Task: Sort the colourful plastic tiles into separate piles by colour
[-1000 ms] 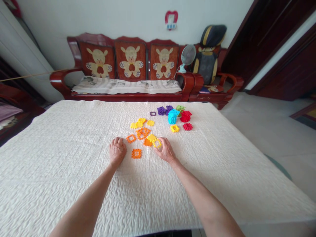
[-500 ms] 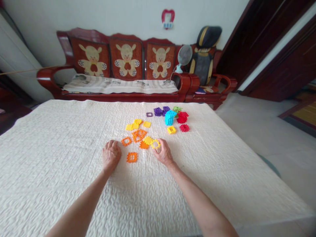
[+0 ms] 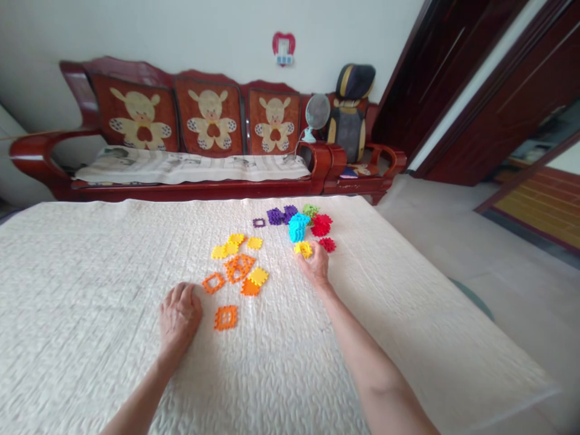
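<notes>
R hand (image 3: 316, 261) pinching yellow stack (image 3: 303, 249) btwn thumb & fingers, low over quilted cover (image 3: 290, 386); can't tell pc count or if it's lifted.

Rel. to that grip: cyan stack (image 3: 298, 228) just beyond, slightly L. Small red stack (image 3: 327, 244) just R of fingers. Bigger red pile (image 3: 321, 225) further out, a bit R. Green pcs (image 3: 310, 211) behind cyan & red, partly hidden. Purple stacks (image 3: 275, 216) beyond & L; thin purple frame (image 3: 258, 223) L of those.

L of grip, approx same depth: single yellow tile (image 3: 254, 243), then 3 overlapping yellow pcs (image 3: 231, 248). L & nearer: another yellow tile (image 3: 258, 277) overlapping solid orange tile (image 3: 250, 287); orange frame cluster (image 3: 239, 269) next to that.

L hand (image 3: 181, 311) well L of grip, palm down on cover, fingers bent, near each other; can't tell if anything's under. Loose orange frame (image 3: 213, 283) near its fingers, orange window pc (image 3: 225, 317) to its R, apart.

Bkgd, well beyond grip: red wood bench (image 3: 190, 192), sm. fan (image 3: 317, 112).
</notes>
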Available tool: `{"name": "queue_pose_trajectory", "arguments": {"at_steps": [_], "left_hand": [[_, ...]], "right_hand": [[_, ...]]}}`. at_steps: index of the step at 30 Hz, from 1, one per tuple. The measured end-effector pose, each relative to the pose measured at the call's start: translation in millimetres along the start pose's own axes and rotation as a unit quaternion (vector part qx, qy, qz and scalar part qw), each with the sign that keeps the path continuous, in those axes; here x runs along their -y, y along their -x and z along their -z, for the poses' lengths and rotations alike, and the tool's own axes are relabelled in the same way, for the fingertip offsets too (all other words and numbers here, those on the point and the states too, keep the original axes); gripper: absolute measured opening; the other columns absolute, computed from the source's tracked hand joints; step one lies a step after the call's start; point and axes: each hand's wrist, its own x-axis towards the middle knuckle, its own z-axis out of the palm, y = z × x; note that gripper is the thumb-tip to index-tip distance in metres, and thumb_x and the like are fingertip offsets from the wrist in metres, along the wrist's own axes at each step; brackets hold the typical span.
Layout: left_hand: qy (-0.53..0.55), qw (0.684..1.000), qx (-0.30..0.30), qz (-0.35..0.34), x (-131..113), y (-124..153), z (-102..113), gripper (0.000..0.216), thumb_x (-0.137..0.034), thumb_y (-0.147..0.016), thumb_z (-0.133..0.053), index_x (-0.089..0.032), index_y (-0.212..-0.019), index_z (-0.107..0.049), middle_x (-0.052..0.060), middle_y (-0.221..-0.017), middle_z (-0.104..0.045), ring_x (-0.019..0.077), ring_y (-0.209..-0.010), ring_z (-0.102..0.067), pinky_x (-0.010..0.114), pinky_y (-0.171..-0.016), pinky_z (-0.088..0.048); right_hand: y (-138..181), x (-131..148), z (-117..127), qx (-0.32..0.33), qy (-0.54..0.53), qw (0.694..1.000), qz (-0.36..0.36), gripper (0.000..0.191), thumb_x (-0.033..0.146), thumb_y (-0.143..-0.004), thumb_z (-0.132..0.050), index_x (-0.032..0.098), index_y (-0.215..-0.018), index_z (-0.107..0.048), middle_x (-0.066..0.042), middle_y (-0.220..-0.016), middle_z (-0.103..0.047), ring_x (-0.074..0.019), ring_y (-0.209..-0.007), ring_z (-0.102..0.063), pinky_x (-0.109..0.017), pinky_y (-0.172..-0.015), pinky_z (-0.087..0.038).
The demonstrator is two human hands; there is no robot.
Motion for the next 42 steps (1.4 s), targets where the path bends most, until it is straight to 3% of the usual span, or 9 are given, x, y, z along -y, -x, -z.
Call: {"name": "queue_pose_trajectory", "arguments": {"at_steps": [8,24,31,42], "left_hand": [[-0.01,1.0,-0.01,-0.015,2,1,-2,0.025,-0.024,-0.092,-0.039,-0.023,-0.109,-0.058,0.007,-0.123,-0.061,0.0268,-0.115,-0.052,0.042,-0.091,-0.043],[-0.011,1.0,-0.006,-0.013,2,0,-2,0.025,-0.024,-0.093,-0.039,-0.022,-0.11,-0.057,0.007,-0.123,-0.06,0.0268,-0.116,-0.051,0.041,-0.093,-0.043],[-0.005,1.0,-0.002,-0.011,4,0,-4,0.026,-0.024,-0.093,-0.039,-0.023,-0.11,-0.058,0.008,-0.124,-0.06,0.0267,-0.118,-0.051,0.041,-0.094,-0.042],[-0.002,1.0,0.002,0.003,-1,0,-2,0.029,-0.021,-0.092,-0.038,-0.021,-0.111,-0.06,0.009,-0.125,-0.059,0.0252,-0.119,-0.05,0.04,-0.096,-0.042]], "right_hand": [[-6,-19,-7,0.044,-0.005,0.999,-0.014,0.054,0.044,-0.076,-0.059,0.013,-0.119,-0.048,-0.016,-0.109,-0.061,-0.0302,-0.104,-0.052,-0.047,-0.095,-0.042],[-2,-14,-7,0.048,-0.023,0.998,0.013,0.054,0.047,-0.08,-0.062,0.014,-0.121,-0.047,-0.015,-0.114,-0.057,-0.0263,-0.102,-0.051,-0.041,-0.093,-0.043],[-2,-12,-10,0.068,-0.009,0.996,0.049,0.043,0.041,-0.084,-0.061,0.016,-0.118,-0.05,-0.013,-0.109,-0.059,-0.0263,-0.102,-0.051,-0.041,-0.093,-0.044],[-2,-18,-15,0.053,0.011,0.997,0.056,0.043,0.043,-0.082,-0.059,0.017,-0.116,-0.054,-0.011,-0.102,-0.057,-0.0288,-0.098,-0.053,-0.047,-0.089,-0.048]]}}
